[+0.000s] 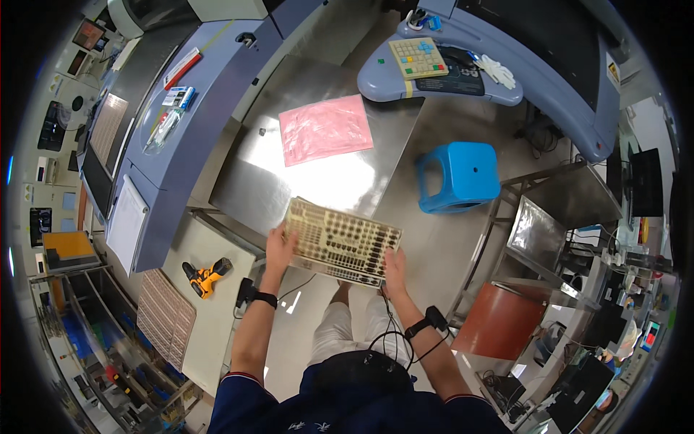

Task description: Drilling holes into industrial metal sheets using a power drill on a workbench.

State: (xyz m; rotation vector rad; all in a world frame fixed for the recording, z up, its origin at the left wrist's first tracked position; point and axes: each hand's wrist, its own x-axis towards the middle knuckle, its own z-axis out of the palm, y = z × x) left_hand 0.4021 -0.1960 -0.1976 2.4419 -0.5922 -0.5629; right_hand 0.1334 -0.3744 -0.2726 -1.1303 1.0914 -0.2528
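Note:
A cream rectangular rack (340,239) with rows of dark round spots, which may be holes or small inserts, hangs in the air in front of my body. It tilts down toward the right. My left hand (280,249) grips its left end, and my right hand (395,269) grips its lower right corner. Both thumbs lie along the rack's edges; the fingers underneath are mostly hidden. Beyond it, a pink sheet in clear plastic film (325,130) lies flat on a shiny metal table (246,170).
A blue plastic stool (463,177) stands right of the table. On the bench at left lie a yellow cordless drill (207,276) and brown panels (166,315). A machine console with a keypad (419,58) juts out at the far right. Cables (394,333) hang near my right wrist.

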